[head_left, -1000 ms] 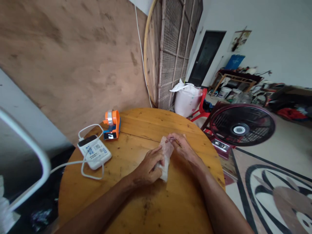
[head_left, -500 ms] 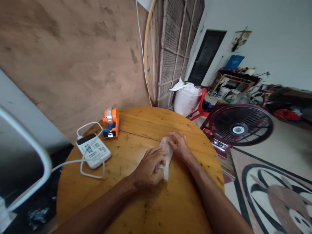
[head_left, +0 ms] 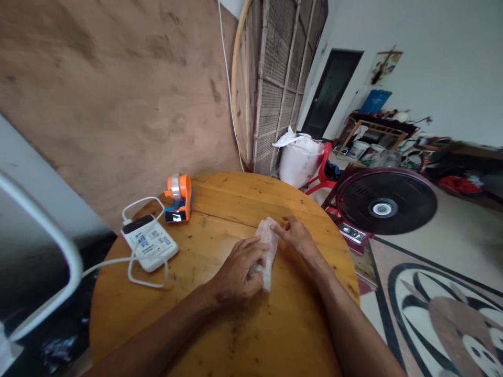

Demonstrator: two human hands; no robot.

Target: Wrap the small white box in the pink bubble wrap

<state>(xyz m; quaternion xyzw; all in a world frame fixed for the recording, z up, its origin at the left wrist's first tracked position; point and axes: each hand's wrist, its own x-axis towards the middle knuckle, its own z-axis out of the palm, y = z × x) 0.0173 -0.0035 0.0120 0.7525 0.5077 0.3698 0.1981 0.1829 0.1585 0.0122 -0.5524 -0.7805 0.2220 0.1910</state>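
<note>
A narrow bundle in translucent whitish wrap, perhaps bubble wrap (head_left: 269, 248), lies on the round wooden table (head_left: 220, 335); what is inside cannot be made out. My left hand (head_left: 241, 267) is closed on its near left side, with fingers laid over the top. At the far right end, my right hand (head_left: 296, 234) has its thumb or a fingertip against the wrap. Its other fingers are apart and hold nothing. Farther back on the left stands an orange and blue tape dispenser (head_left: 181, 196) with a roll of tape.
A white power bank (head_left: 151, 243) with looping white cable lies at the table's left. Beyond the right edge stands a dark red fan (head_left: 387, 204). A white sack (head_left: 301, 159) and a red chair (head_left: 323, 170) are behind the table. A wooden board (head_left: 118, 104) rises at the back left.
My right hand has shifted slightly right and opened away from the bundle's far end, uncovering more wrap. My left hand keeps its hold. The fan blades now look blurred.
</note>
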